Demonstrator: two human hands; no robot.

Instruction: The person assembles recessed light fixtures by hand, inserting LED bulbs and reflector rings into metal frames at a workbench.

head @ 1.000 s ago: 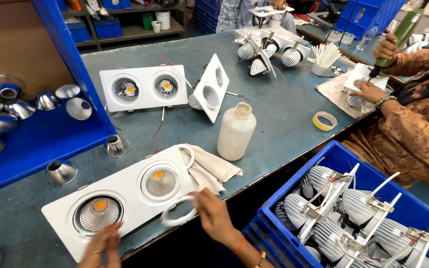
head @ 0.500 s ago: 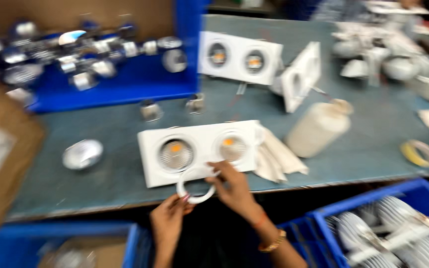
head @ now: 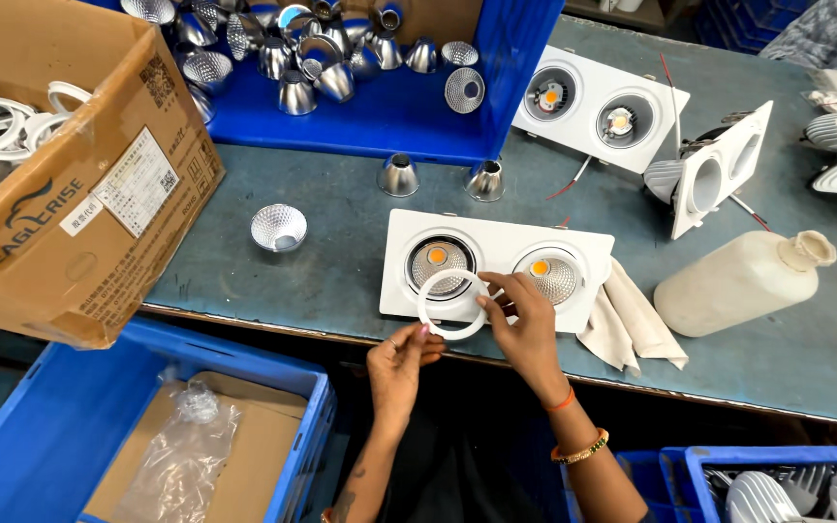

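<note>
A white twin downlight frame (head: 496,254) lies flat near the table's front edge, with two lamp units showing orange centres. A thin white ring (head: 451,303) hovers over the front of its left lamp. My right hand (head: 525,320) pinches the ring's right side, and my left hand (head: 401,358) touches its lower left edge with the fingertips. Both forearms reach up from the bottom of the view. A folded white cloth (head: 627,320) lies just right of the frame.
A cardboard box (head: 70,184) of white rings stands at the left. A blue tray (head: 360,97) behind holds several silver reflectors; three more (head: 278,228) sit loose on the table. A second twin frame (head: 598,107), an upright frame (head: 719,169) and a white bottle (head: 743,281) lie right.
The view has swung left and steadied. Both hands have lifted the white ring from the table's front edge up over the left lamp of the frame.
</note>
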